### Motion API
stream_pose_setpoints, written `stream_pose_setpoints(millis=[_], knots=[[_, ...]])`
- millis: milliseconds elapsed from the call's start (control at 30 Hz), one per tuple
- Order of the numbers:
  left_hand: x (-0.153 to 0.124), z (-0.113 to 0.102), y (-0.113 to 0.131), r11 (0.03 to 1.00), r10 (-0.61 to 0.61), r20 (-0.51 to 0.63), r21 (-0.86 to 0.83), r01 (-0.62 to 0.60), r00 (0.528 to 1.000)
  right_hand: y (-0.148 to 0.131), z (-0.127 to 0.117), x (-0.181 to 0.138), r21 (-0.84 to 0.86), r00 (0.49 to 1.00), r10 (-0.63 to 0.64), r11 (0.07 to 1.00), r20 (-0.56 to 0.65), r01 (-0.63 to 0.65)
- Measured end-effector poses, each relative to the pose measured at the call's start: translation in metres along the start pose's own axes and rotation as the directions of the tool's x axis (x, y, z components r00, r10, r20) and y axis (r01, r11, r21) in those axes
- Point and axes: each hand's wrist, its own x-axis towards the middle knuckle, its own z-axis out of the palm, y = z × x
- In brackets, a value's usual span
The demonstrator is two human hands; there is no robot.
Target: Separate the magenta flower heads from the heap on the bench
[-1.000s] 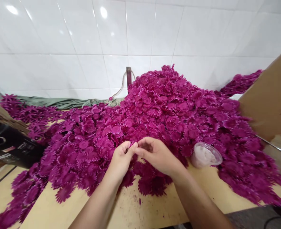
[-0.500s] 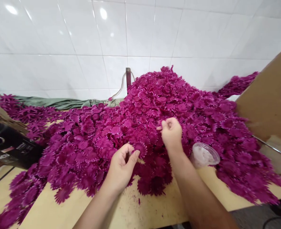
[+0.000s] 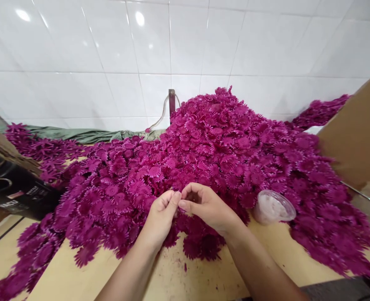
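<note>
My left hand (image 3: 163, 213) and my right hand (image 3: 208, 205) meet at the fingertips over the front of a heap of magenta artificial flowers (image 3: 216, 133). Thumb and forefinger of the left are pinched together, on a flower that the right fingers now largely cover. My right hand's thumb and fingers curve into a pinch against the left fingertips; whatever is between them is too small or hidden to name. Below the hands, darker flower heads lie on the pale wooden tabletop (image 3: 203, 278). A clear plastic cup (image 3: 274, 207) with whitish contents stands right of my right wrist.
A black printed box (image 3: 18, 190) is at the left, and a brown cardboard panel (image 3: 357, 129) at the right. Behind the heap are a white tiled wall (image 3: 109, 37), an upright metal post (image 3: 172, 104) and green cloth (image 3: 72, 133). Star-shaped magenta pieces (image 3: 47, 148) lie at back left.
My right hand has moved down and left from above the heap to meet my left hand. The flower seen at my left fingertips is now mostly hidden. The view has shifted slightly.
</note>
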Motion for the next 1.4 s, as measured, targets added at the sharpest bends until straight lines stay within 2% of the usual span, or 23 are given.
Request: stream_pose_setpoints(millis=[67, 133, 300, 333, 367, 433, 467, 533, 600, 667, 733, 800, 933, 1000, 1133, 1233, 1333, 1400], knots=[[-0.001, 0.0, 0.0, 0.998, 0.035, 0.008, 0.045, -0.035, 0.999, 0.004, -0.004, 0.003, 0.057, 0.998, 0.008, 0.998, -0.06, -0.004], [-0.002, -0.001, 0.001, 0.992, 0.074, 0.012, 0.101, -0.075, 0.997, 0.005, -0.006, 0.006, 0.053, 0.985, -0.006, 0.998, -0.174, 0.016], [-0.004, 0.002, 0.008, 0.963, 0.138, 0.032, 0.229, -0.142, 0.99, 0.004, -0.017, 0.019, -0.056, 0.903, -0.107, 0.994, -0.417, 0.092], [-0.005, 0.002, 0.009, 0.961, 0.151, 0.024, 0.231, -0.152, 0.988, 0.004, -0.024, 0.023, -0.119, 0.866, -0.149, 0.987, -0.477, 0.104], [-0.006, 0.002, 0.009, 0.96, 0.166, 0.014, 0.227, -0.164, 0.986, 0.005, -0.032, 0.029, -0.192, 0.809, -0.197, 0.976, -0.553, 0.106], [-0.009, 0.0, 0.01, 0.959, 0.189, -0.006, 0.217, -0.183, 0.982, 0.005, -0.051, 0.038, -0.348, 0.645, -0.307, 0.935, -0.7, 0.067], [-0.009, -0.002, 0.009, 0.959, 0.192, -0.012, 0.214, -0.185, 0.981, 0.005, -0.059, 0.041, -0.409, 0.581, -0.342, 0.912, -0.738, 0.017], [-0.009, -0.005, 0.008, 0.963, 0.173, -0.031, 0.213, -0.163, 0.984, 0.003, -0.067, 0.042, -0.552, 0.558, -0.436, 0.833, -0.706, -0.046], [-0.006, -0.006, 0.006, 0.973, 0.135, -0.053, 0.197, -0.122, 0.989, -0.001, -0.061, 0.034, -0.647, 0.627, -0.488, 0.762, -0.608, -0.035], [-0.003, -0.006, 0.004, 0.981, 0.103, -0.067, 0.171, -0.091, 0.992, -0.007, -0.043, 0.021, -0.654, 0.769, -0.441, 0.755, -0.463, 0.039], [-0.001, -0.005, 0.003, 0.987, 0.074, -0.058, 0.147, -0.065, 0.996, -0.012, -0.023, 0.007, -0.548, 0.946, -0.246, 0.831, -0.209, 0.095], [0.0, -0.005, 0.002, 0.992, 0.047, -0.031, 0.118, -0.043, 0.998, -0.013, -0.009, -0.002, -0.398, 0.993, -0.105, 0.914, -0.048, 0.077], [-0.001, -0.006, 0.001, 0.999, 0.012, 0.04, 0.031, -0.013, 0.999, -0.004, -0.003, -0.004, -0.067, 0.999, 0.024, 0.997, 0.029, -0.022], [-0.002, -0.006, 0.002, 0.999, 0.017, 0.047, 0.04, -0.019, 0.999, 0.002, -0.005, -0.003, 0.0, 0.999, 0.042, 0.999, 0.009, -0.042], [-0.004, -0.004, 0.007, 0.993, 0.049, 0.026, 0.102, -0.052, 0.998, 0.007, -0.002, -0.004, -0.094, 0.99, -0.026, 0.996, -0.138, 0.013], [-0.004, 0.0, 0.008, 0.986, 0.08, 0.037, 0.146, -0.085, 0.996, 0.006, 0.001, -0.003, -0.095, 0.973, -0.06, 0.995, -0.223, 0.039], [-0.004, 0.002, 0.006, 0.976, 0.113, 0.018, 0.187, -0.114, 0.993, 0.005, -0.004, 0.005, -0.116, 0.944, -0.106, 0.991, -0.311, 0.073], [-0.006, 0.001, 0.005, 0.97, 0.138, -0.003, 0.201, -0.134, 0.99, 0.006, -0.016, 0.014, -0.192, 0.897, -0.158, 0.978, -0.413, 0.085]])
